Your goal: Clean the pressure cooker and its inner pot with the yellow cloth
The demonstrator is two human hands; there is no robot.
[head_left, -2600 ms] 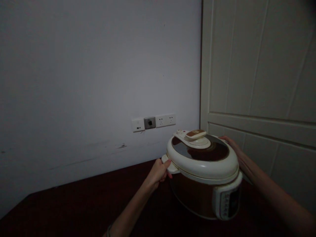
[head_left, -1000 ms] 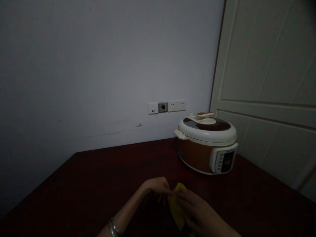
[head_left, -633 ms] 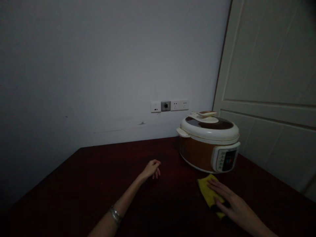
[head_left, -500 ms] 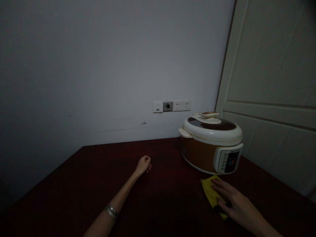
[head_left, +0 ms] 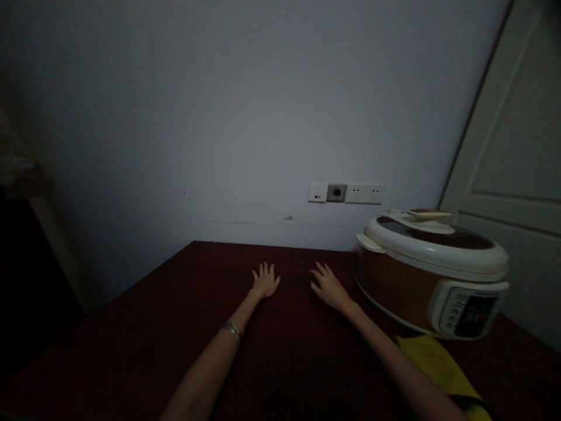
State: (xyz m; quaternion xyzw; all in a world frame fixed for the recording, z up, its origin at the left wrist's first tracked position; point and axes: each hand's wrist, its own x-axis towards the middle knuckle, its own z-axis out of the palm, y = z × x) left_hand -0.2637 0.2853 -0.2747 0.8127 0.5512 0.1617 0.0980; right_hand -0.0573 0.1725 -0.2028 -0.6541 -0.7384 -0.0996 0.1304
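Note:
My left hand (head_left: 265,281) lies flat on the dark red table (head_left: 184,327), fingers spread, holding nothing. A bracelet sits on that wrist. My right hand (head_left: 328,286) also rests flat and open on the table, a short way to the right, close to the cooker. A brown and white electric cooker (head_left: 432,272) with its lid on stands at the table's right side. A yellow cloth (head_left: 442,371) lies on the table in front of the cooker, beside my right forearm, with neither hand on it.
A white wall with a strip of sockets (head_left: 346,193) runs behind the table. A pale panelled door (head_left: 517,175) stands at the right. The left side of the room is dark, with a dim shape at the left edge.
My right hand has let go of the yellow cloth and moved forward and left onto the table. My left hand has opened from curled to flat. The view has swung left.

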